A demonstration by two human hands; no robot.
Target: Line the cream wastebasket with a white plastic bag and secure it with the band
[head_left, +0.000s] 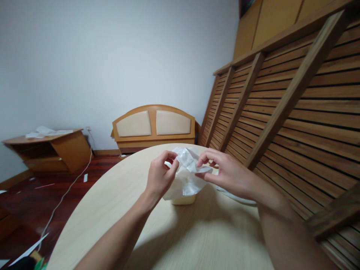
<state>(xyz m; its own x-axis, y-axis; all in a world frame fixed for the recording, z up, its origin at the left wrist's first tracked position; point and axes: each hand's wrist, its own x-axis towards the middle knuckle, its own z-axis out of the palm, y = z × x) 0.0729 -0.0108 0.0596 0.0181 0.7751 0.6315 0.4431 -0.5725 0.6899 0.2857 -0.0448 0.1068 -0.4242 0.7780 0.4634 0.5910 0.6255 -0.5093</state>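
Hands (159,174) (226,170) pinch crumpled white plastic (187,159) that partly hides a cream container (183,200) on the table (112,210).

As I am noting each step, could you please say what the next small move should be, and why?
Perhaps ease the left hand and right hand gently apart, since the white plastic is crumpled between them and hides all but the lower part of the pale container.
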